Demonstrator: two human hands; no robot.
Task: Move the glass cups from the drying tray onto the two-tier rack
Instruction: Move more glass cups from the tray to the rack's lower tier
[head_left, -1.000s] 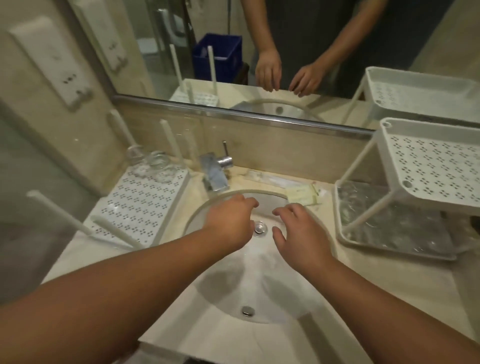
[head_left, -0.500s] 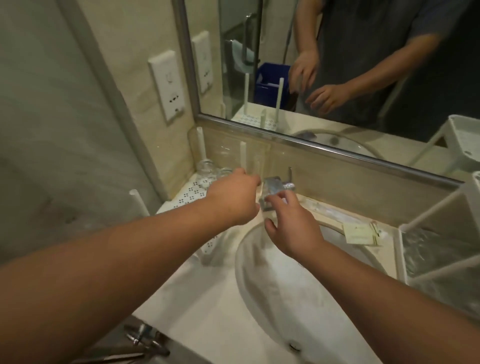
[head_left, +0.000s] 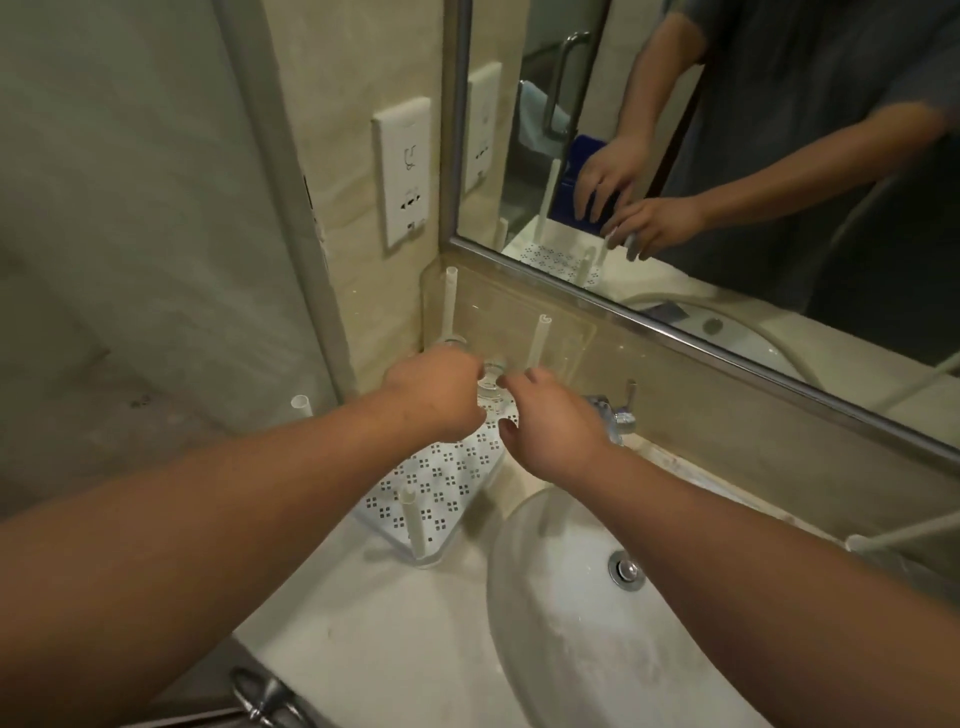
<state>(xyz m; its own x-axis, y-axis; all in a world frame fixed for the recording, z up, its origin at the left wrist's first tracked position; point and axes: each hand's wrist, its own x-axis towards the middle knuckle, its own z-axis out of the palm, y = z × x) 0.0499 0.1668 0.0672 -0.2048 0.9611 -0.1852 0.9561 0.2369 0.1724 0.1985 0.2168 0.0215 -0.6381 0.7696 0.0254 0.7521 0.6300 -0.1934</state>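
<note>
Bathroom counter (head_left: 395, 613): both hands reach glass cups (head_left: 491, 382) on drying tray (head_left: 441, 483); grips unclear. Lift straight off pegs.

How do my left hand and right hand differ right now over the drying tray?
The left hand is curled, knuckles up, over a glass cup at the tray's back; whether its grip has closed is hidden. The right hand is flatter, fingers extended toward a second cup. The left reaches farther back. Both hover over the drying tray.

I see both hands over the drying tray (head_left: 436, 488). My left hand (head_left: 434, 392) and right hand (head_left: 553, 421) flank a glass cup (head_left: 492, 382) at the back corner; grip unclear.
</note>
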